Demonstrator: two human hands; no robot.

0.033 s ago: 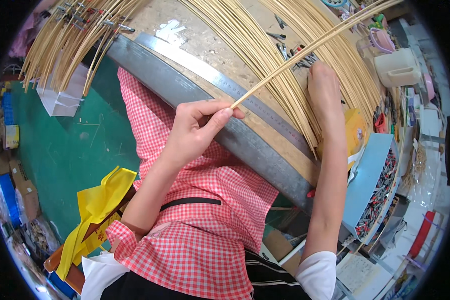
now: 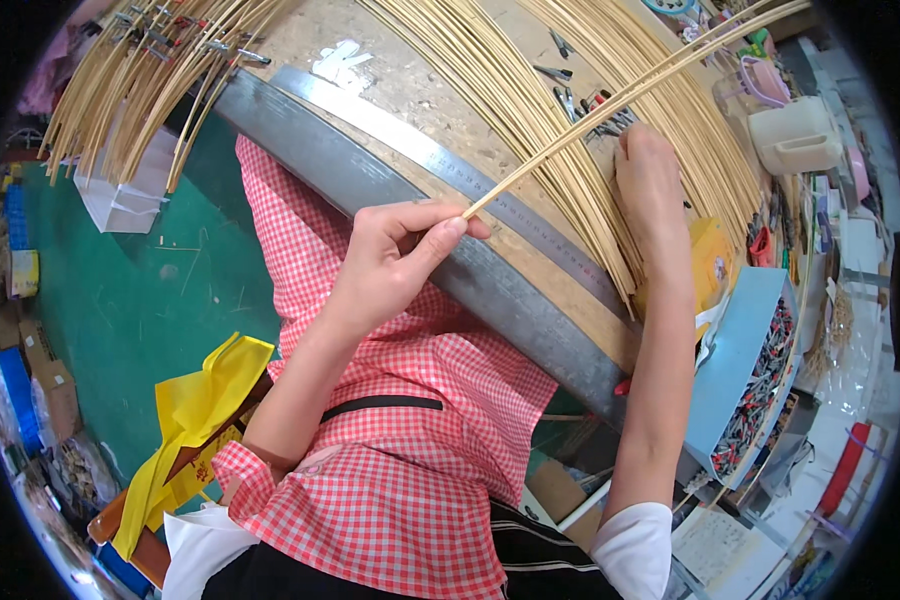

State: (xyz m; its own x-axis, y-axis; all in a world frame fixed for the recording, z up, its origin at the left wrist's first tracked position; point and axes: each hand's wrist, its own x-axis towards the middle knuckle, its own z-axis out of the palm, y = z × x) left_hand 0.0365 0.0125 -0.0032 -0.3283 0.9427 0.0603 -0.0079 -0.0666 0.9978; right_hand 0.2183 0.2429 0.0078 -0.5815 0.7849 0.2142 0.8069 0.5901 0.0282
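The near end of a pair of long, slender bamboo strips [image 2: 570, 139] is pinched between the thumb and forefinger of the left hand [image 2: 400, 250], just above the steel ruler [image 2: 440, 160] and the grey metal bar [image 2: 370, 190] along the bench edge. From that pinch the pair is carried up to the far right, across a sheaf of loose strips [image 2: 490, 80], and at its far end the two tips are seen slightly parted. The right hand [image 2: 650, 185] is placed beside a small heap of red-and-black clips [image 2: 600, 115]; its fingers are curled and turned away, so whether anything is gripped there cannot be told.

With such length supported at one end only (no second hold is visible), the strips could be made to swing or twist if the pinch were loosened. The parted tips could be spread further by uneven pressure at the held end. The loose sheaf could be caught and disarranged were the pair lowered onto it, and the clips could be scattered by a careless sweep of the right wrist. More clips are held in the pale blue box [image 2: 722, 350] at the near right, close to the right forearm, where it could be knocked.
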